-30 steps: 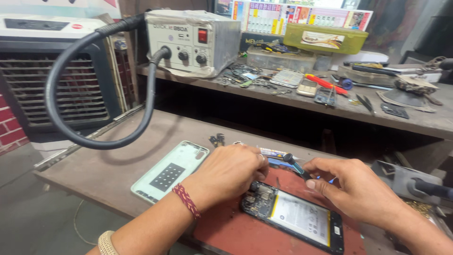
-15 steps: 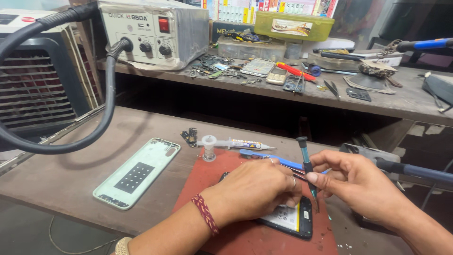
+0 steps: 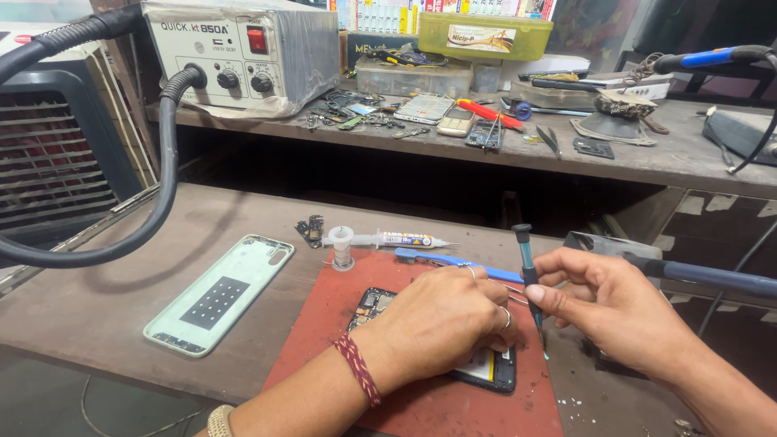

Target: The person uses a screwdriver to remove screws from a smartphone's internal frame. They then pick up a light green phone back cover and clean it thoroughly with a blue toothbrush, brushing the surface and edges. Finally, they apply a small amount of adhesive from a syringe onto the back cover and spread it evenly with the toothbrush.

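Note:
An opened phone (image 3: 374, 305) with its back removed lies on a red mat (image 3: 324, 324). My left hand (image 3: 441, 320) rests on top of it, fingers curled down, covering most of it. My right hand (image 3: 611, 307) pinches a thin teal screwdriver (image 3: 528, 267) upright, its tip pointing down just right of the phone. A blue-handled tool (image 3: 453, 260) lies behind my left hand. The phone's pale green back cover (image 3: 220, 293) lies inside-up on the bench, left of the mat.
A syringe tube (image 3: 388, 239) and a small circuit part (image 3: 312, 229) lie behind the mat. A hot-air station (image 3: 243, 48) with its black hose (image 3: 166, 162) stands on the rear shelf among phones, tools and boxes. A blue-handled iron (image 3: 704, 275) lies right.
My view has shifted left and closer. My right hand has raised the screwdriver more upright beside the phone, and my left hand stays pressed on the phone.

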